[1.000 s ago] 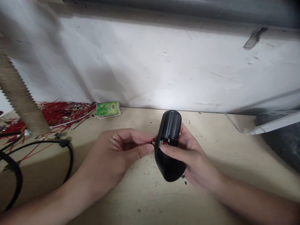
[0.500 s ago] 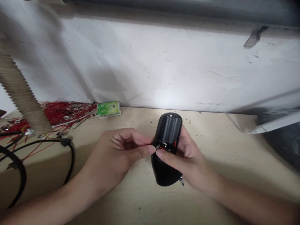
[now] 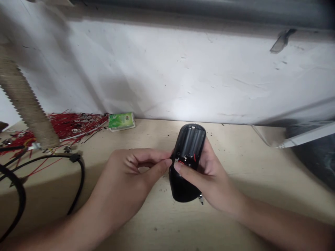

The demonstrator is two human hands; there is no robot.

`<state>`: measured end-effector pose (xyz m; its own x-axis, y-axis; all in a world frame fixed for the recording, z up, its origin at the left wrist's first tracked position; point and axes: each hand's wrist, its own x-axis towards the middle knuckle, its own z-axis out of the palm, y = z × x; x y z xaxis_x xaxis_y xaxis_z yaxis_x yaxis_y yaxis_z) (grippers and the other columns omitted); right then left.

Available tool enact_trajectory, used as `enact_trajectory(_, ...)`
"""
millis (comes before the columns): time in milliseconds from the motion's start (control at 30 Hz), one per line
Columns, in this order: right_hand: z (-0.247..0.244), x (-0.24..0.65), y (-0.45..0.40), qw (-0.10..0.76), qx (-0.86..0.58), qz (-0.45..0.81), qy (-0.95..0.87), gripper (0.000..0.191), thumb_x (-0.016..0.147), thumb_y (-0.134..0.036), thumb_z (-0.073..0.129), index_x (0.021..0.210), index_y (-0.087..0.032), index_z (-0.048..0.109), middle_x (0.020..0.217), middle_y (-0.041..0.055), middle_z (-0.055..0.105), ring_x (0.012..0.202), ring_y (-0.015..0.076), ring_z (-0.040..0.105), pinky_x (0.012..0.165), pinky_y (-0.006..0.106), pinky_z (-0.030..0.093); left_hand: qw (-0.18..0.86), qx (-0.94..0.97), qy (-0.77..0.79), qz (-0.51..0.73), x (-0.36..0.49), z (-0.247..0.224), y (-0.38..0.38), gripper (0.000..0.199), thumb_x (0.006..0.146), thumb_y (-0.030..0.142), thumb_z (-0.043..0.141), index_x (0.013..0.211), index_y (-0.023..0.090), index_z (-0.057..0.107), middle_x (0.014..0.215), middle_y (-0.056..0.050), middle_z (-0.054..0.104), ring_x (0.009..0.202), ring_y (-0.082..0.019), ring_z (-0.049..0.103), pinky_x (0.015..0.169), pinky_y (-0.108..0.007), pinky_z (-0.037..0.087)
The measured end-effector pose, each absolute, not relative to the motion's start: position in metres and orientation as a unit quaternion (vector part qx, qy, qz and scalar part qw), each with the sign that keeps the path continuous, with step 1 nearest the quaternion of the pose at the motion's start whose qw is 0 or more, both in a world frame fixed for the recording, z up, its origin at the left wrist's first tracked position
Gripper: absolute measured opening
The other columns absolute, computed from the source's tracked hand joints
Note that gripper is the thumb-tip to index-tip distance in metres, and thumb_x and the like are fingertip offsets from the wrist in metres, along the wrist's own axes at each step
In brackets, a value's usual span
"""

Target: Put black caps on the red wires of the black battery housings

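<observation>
A black plastic housing (image 3: pixel 184 186) with an uncovered battery compartment (image 3: pixel 192 143) is held above the table. Two long slots show in the compartment, with metal contacts and a short red wire (image 3: pixel 180 162) at its lower end. My right hand (image 3: pixel 209 174) wraps the housing from the right, its thumb pressing on the face near the wire. At the housing's left edge, my left hand (image 3: pixel 136 174) has thumb and forefinger pinched together; whatever sits between the fingertips is too small or hidden to name. A small metal piece (image 3: pixel 201 199) sticks out at the lower right of the housing.
Red wires (image 3: pixel 75 123) with metal ends lie heaped at the back left, beside a green packet (image 3: pixel 121 121). Black cable (image 3: pixel 81 174) loops at the left near a ribbed post (image 3: pixel 28 104). A dark bag (image 3: pixel 314 160) and white strip (image 3: pixel 309 136) are at the right. A wall stands behind.
The housing has shifted slightly up and tilted a little more to the right in my right hand. My left fingertips stay at its left edge, still pinched.
</observation>
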<state>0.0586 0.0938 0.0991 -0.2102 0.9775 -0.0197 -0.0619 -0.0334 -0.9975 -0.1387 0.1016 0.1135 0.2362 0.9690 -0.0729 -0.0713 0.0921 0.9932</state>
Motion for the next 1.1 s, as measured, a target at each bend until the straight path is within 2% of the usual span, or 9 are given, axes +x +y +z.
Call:
enact_trajectory(133,0.1,0.06,0.092,0.448,-0.426,0.581,-0.529,0.044,0.095,-0.027,0.083,0.127,-0.029,0.054,0.111,0.0024,0.068,0.1,0.0189,0.062,0.09,0.04,0.055,0.614,0.5,0.441,0.422,-0.141,0.118,0.105,0.01,0.082,0.022,0.083,0.088,0.026,0.091,0.079,0.002,0.085,0.075,-0.011,0.078,0.068,-0.01,0.057)
enact_trajectory(267,0.102,0.06,0.089,0.444,-0.407,0.598,-0.529,0.044,0.095,-0.024,0.082,0.127,-0.031,0.054,0.116,0.0014,0.069,0.105,0.0177,0.064,0.095,0.04,0.056,0.656,0.488,0.425,0.389,-0.146,0.117,0.112,0.005,0.085,0.021,0.084,0.084,0.018,0.088,0.083,-0.001,0.085,0.078,-0.009,0.073,0.072,-0.012,0.054)
enact_trajectory(433,0.102,0.064,0.089,0.437,-0.37,0.663,-0.482,0.05,0.093,-0.027,0.086,0.132,-0.036,0.057,0.134,0.0016,0.067,0.121,0.0215,0.067,0.105,0.045,0.055,0.708,0.479,0.374,0.36,-0.15,0.112,0.116,0.01,0.083,0.021,0.088,0.08,0.015,0.081,0.072,0.004,0.076,0.068,-0.005,0.064,0.066,-0.011,0.05)
enact_trajectory(500,0.103,0.066,0.088,0.434,-0.361,0.683,-0.463,0.046,0.093,-0.028,0.086,0.13,-0.037,0.06,0.136,0.0006,0.068,0.126,0.0234,0.066,0.111,0.049,0.052,0.729,0.464,0.352,0.359,-0.147,0.111,0.115,0.012,0.083,0.021,0.09,0.083,0.015,0.08,0.079,0.005,0.077,0.072,-0.004,0.066,0.069,-0.011,0.051)
enact_trajectory(633,0.11,0.068,0.084,0.403,-0.335,0.745,-0.412,0.038,0.099,-0.034,0.078,0.133,-0.042,0.063,0.138,-0.0014,0.071,0.134,0.0237,0.065,0.122,0.056,0.043,0.794,0.417,0.278,0.344,-0.139,0.113,0.11,0.026,0.085,0.026,0.092,0.108,0.021,0.082,0.107,0.001,0.082,0.099,-0.009,0.075,0.091,-0.016,0.058)
enact_trajectory(767,0.115,0.071,0.08,0.379,-0.338,0.741,-0.439,0.047,0.103,-0.038,0.073,0.145,-0.048,0.055,0.165,-0.0059,0.054,0.158,0.0192,0.043,0.131,0.052,0.032,0.836,0.419,0.182,0.305,-0.134,0.114,0.103,0.022,0.097,0.032,0.081,0.117,0.024,0.084,0.118,-0.003,0.082,0.109,-0.014,0.075,0.105,-0.022,0.055)
enact_trajectory(833,0.115,0.071,0.08,0.373,-0.342,0.735,-0.451,0.051,0.101,-0.04,0.075,0.147,-0.048,0.054,0.171,-0.0071,0.047,0.163,0.0183,0.034,0.134,0.05,0.027,0.833,0.418,0.18,0.315,-0.132,0.111,0.101,0.022,0.097,0.033,0.081,0.117,0.026,0.084,0.119,-0.002,0.083,0.11,-0.015,0.075,0.103,-0.022,0.055)
enact_trajectory(967,0.113,0.068,0.084,0.364,-0.333,0.758,-0.427,0.048,0.1,-0.04,0.077,0.145,-0.047,0.061,0.172,-0.0067,0.045,0.16,0.0224,0.041,0.132,0.052,0.031,0.813,0.41,0.228,0.346,-0.132,0.103,0.1,0.034,0.088,0.037,0.09,0.117,0.021,0.082,0.12,-0.007,0.082,0.11,-0.019,0.076,0.095,-0.024,0.059)
enact_trajectory(1100,0.109,0.065,0.086,0.366,-0.319,0.767,-0.42,0.049,0.099,-0.037,0.079,0.145,-0.049,0.064,0.167,-0.0058,0.051,0.158,0.0241,0.043,0.131,0.053,0.032,0.806,0.412,0.208,0.371,-0.131,0.1,0.101,0.031,0.09,0.031,0.087,0.118,0.02,0.08,0.128,-0.008,0.08,0.118,-0.02,0.074,0.099,-0.026,0.059)
